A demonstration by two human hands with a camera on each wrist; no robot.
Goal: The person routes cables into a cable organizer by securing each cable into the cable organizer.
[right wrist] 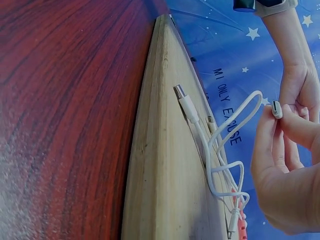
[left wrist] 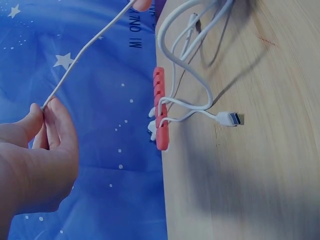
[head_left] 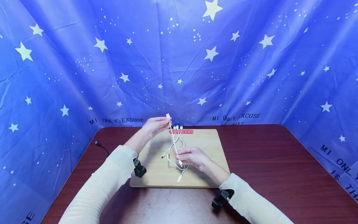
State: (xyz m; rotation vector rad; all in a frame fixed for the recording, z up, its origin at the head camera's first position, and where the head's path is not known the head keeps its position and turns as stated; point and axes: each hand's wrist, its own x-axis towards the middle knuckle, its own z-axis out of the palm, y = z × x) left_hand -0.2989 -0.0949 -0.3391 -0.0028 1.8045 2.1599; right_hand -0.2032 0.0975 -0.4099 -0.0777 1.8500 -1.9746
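Observation:
A thin white charging cable (head_left: 172,136) is stretched taut and slanting above the wooden board (head_left: 208,141). My left hand (head_left: 153,127) pinches its upper end, close below a white plug (head_left: 168,115). Lower and nearer, my right hand (head_left: 194,157) pinches the other end between thumb and fingers. In the right wrist view, a small oval USB-C plug (right wrist: 276,110) sticks out past the right fingertips. Behind the hands, a red cable clip strip (left wrist: 160,100) lies along the board's far edge. Several more white cables (left wrist: 207,92) are seated in its slots and trail over the board.
One trailing cable ends in a white plug (right wrist: 186,101) near the board's front. A short black cable (head_left: 103,146) lies on the dark red table (head_left: 260,161) at the left. Blue star-printed curtain (head_left: 179,62) encloses the table's back and sides.

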